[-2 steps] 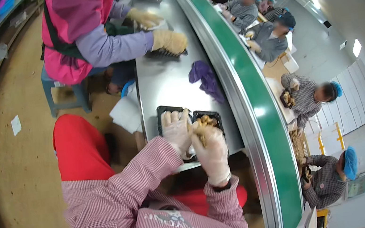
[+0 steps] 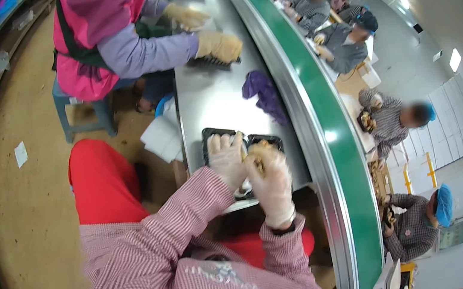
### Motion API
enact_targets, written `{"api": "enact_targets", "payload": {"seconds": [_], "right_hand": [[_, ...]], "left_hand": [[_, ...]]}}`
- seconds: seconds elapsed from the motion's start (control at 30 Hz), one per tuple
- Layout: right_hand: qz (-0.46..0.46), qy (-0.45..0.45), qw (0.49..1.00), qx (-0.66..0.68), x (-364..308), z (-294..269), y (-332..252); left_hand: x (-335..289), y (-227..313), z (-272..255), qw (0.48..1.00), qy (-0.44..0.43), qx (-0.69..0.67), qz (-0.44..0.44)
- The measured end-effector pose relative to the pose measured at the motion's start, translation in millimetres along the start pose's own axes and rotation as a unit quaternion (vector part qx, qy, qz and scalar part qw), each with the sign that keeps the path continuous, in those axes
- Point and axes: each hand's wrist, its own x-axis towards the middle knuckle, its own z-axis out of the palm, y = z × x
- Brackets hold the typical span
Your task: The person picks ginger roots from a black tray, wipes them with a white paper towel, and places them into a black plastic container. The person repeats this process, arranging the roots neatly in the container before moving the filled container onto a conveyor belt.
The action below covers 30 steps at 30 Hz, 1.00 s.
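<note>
My right hand, in a thin pale glove, is closed around brown mushrooms, which show between its fingers. Beside it my left hand, gloved the same way, reaches over a black plastic tray with fingers stretched out and slightly apart. The two hands almost meet, so whatever lies under the left palm is hidden. Behind my right hand a second black tray stands next to the first, mostly covered by that hand. Both trays sit at the near end of a metal table.
A crumpled purple cloth lies ahead on the metal table. Beyond, a co-worker's gloved hand rests on a dark tray. The green conveyor belt runs along the right. A blue stool and white sheets are to the left.
My right hand has turned and lifted slightly, so the mushrooms in it show more. My left hand stays over the tray. The whole view has shifted a little.
</note>
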Motion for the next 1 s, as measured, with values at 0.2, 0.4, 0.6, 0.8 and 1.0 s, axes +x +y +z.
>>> {"api": "enact_targets", "payload": {"seconds": [0.2,0.4,0.6,0.8,1.0], "right_hand": [[-0.007,-0.122,0.992,0.02,73.6,34.4,-46.6],[-0.019,-0.151,0.981,0.124,115.4,62.8,-78.8],[0.082,-0.232,0.911,0.333,32.3,-10.4,-50.2],[0.291,-0.509,0.804,0.098,-113.9,-25.2,32.9],[0.021,-0.155,0.964,-0.215,-179.1,98.1,159.8]], "left_hand": [[-2.3,12.4,-14.0,0.997,-0.074,0.004,-0.006],[-0.1,21.1,-9.7,0.994,-0.108,0.006,-0.017],[-2.1,22.8,-18.9,0.992,-0.129,0.008,-0.002],[-3.8,9.4,-15.8,0.993,-0.112,0.015,0.016],[-4.9,15.0,-19.9,0.992,-0.109,0.0,0.065]]}}
